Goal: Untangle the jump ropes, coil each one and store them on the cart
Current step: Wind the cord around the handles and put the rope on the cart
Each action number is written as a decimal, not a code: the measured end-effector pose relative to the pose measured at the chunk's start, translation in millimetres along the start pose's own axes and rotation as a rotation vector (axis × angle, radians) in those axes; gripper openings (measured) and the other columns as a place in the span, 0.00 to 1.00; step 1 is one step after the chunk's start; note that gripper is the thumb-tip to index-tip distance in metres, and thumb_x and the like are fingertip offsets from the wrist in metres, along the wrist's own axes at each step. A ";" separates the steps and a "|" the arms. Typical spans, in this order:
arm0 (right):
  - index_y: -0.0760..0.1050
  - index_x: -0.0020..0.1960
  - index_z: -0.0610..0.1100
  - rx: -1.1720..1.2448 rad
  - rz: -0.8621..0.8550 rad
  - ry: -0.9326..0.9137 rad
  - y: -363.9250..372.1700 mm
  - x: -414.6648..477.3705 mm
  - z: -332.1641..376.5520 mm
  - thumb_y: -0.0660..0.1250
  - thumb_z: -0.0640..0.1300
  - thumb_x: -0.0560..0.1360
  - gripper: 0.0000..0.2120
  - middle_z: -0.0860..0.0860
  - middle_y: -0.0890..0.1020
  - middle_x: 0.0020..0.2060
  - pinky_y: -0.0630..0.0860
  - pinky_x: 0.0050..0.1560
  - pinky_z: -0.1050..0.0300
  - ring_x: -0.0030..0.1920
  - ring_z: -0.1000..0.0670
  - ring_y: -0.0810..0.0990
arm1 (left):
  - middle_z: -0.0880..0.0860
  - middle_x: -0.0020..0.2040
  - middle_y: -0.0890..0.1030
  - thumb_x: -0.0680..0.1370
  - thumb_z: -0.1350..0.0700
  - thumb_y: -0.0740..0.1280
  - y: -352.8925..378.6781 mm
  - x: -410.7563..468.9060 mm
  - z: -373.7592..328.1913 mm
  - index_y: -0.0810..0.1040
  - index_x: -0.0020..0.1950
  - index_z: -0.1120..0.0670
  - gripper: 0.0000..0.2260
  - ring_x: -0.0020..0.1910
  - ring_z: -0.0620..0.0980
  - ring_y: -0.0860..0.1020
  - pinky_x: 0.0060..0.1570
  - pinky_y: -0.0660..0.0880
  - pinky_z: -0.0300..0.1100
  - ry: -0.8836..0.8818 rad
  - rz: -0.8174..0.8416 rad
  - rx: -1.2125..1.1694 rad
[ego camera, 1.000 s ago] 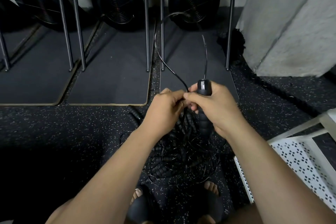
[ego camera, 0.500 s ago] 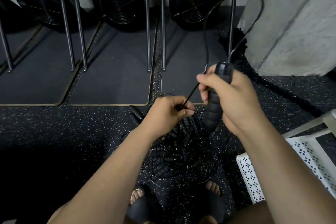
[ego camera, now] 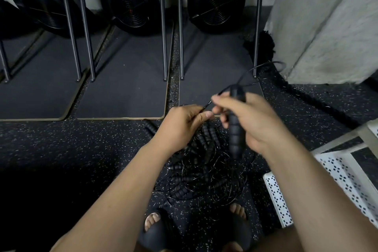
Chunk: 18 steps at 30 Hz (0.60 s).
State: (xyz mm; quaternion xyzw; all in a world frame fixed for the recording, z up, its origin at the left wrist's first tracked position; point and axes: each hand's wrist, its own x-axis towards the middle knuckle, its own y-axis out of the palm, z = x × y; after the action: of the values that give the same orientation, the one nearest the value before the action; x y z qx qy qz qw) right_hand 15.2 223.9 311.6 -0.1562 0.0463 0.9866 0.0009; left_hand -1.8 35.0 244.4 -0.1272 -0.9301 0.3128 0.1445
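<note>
Two hands share one rope above the heap. The right hand point(ego camera: 253, 122) is wrapped round a black ribbed handle point(ego camera: 234, 131), which it holds nearly upright, with the lower end sticking out below the palm. Just beside it, the left hand point(ego camera: 180, 127) pinches the thin black cord point(ego camera: 207, 106) between thumb and fingertips. From that pinch the cord rises to the right toward the handle's top. A blurred loop of it arcs out farther right, in front of a steel pole point(ego camera: 258, 26). Under both hands, on the speckled floor point(ego camera: 61, 149), the other ropes lie in a tangled pile point(ego camera: 204, 172) of wire-thin cords and ribbed handles. The pile sits just ahead of the person's two feet in black slides point(ego camera: 156, 229). The white perforated cart point(ego camera: 339, 172) stands at the right edge, near the pile but apart from it. Beyond the hands are dark mats point(ego camera: 122, 88), more upright poles and three round black fans point(ego camera: 131, 4) against the wall. A concrete pillar point(ego camera: 327, 16) fills the upper right, with a thick black rope point(ego camera: 306, 98) on the floor at its base.
</note>
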 end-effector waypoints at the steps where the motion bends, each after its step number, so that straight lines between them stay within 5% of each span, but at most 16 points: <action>1: 0.82 0.49 0.40 -0.071 0.019 -0.003 5.3 -0.8 -4.5 0.76 0.39 0.78 0.04 0.46 0.86 0.37 0.73 0.33 0.58 0.32 0.51 0.77 | 0.45 0.35 0.76 0.86 0.47 0.67 -0.1 0.4 0.1 0.83 0.47 0.53 0.13 0.34 0.42 0.74 0.37 0.72 0.44 0.026 0.003 0.012; 4: 0.83 0.50 0.36 -0.224 -0.030 -0.087 14.2 -0.6 -11.5 0.75 0.38 0.78 0.05 0.46 0.87 0.37 0.74 0.35 0.53 0.33 0.50 0.78 | 0.48 0.41 0.82 0.86 0.48 0.66 -0.5 0.2 2.8 0.83 0.50 0.51 0.11 0.40 0.49 0.80 0.43 0.77 0.50 0.046 0.012 0.034; 8: 0.83 0.46 0.40 -0.271 -0.075 -0.193 17.7 -1.2 -9.2 0.74 0.39 0.77 0.02 0.46 0.87 0.37 0.74 0.37 0.53 0.34 0.50 0.79 | 0.47 0.38 0.79 0.86 0.49 0.68 -1.1 0.3 4.5 0.84 0.50 0.53 0.10 0.35 0.46 0.75 0.39 0.74 0.46 0.023 -0.007 0.022; 18: 0.79 0.42 0.44 0.206 -0.204 -0.393 -10.5 -11.8 29.3 0.71 0.36 0.80 0.08 0.46 0.85 0.38 0.76 0.39 0.56 0.34 0.50 0.79 | 0.44 0.57 0.85 0.85 0.55 0.70 -6.9 -2.5 15.2 0.88 0.59 0.45 0.08 0.52 0.43 0.83 0.55 0.78 0.36 -0.148 0.093 0.065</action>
State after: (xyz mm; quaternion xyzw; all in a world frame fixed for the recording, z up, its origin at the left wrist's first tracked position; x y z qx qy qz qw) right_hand 17.5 237.2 342.1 0.0359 0.1298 0.9829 0.1254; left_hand -5.8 20.5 236.6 -0.1423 -0.9207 0.3576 0.0648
